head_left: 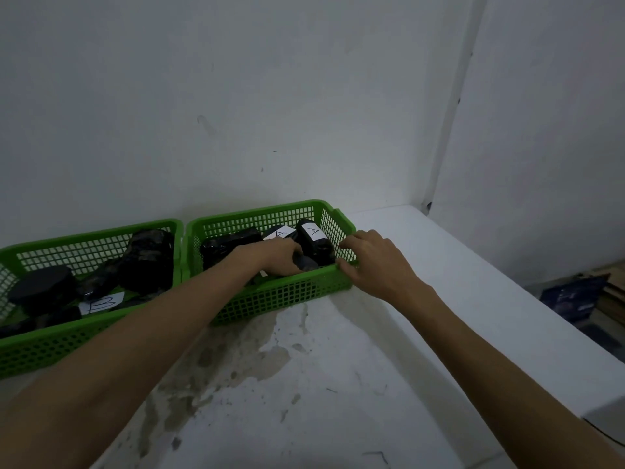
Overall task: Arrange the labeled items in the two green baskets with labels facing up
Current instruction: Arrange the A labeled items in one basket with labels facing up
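Note:
Two green mesh baskets stand side by side against the wall. The right basket holds black wrapped items; one at its far right shows a white label "A" facing up, and a second white label lies beside it. My left hand reaches inside this basket and is closed around a dark wrapped item. My right hand rests on the basket's right rim, thumb and fingers pinching the edge. The left basket holds several black wrapped items and a white label "B" facing up.
The baskets sit on a white stained surface that ends at a right edge. White walls rise just behind them. Beyond the right edge, lower down, lie a dark blue bag and wooden pieces.

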### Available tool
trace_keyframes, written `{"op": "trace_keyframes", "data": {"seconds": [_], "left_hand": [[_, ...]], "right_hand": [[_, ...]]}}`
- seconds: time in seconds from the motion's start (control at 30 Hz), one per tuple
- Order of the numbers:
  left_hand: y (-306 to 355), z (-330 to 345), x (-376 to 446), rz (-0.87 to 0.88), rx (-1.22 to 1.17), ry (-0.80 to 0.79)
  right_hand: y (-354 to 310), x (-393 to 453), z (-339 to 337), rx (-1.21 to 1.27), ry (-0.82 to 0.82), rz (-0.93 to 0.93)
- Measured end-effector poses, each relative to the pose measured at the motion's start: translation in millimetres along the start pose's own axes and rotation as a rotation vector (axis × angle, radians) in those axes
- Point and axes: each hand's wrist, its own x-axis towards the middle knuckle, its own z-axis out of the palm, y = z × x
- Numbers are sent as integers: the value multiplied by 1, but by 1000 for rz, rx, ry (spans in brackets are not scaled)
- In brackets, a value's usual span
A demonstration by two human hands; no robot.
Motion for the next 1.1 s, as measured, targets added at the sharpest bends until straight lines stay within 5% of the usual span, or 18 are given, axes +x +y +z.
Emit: {"op": "trace_keyframes", "data": {"seconds": [0.47,1.1], "left_hand": [[-16,-56,-59,111,46,273],[-52,-41,-139,138,-368,349]], "right_hand": [[-17,9,-17,-186,-4,-132],[-98,21,-19,-267,206,-533]]}}
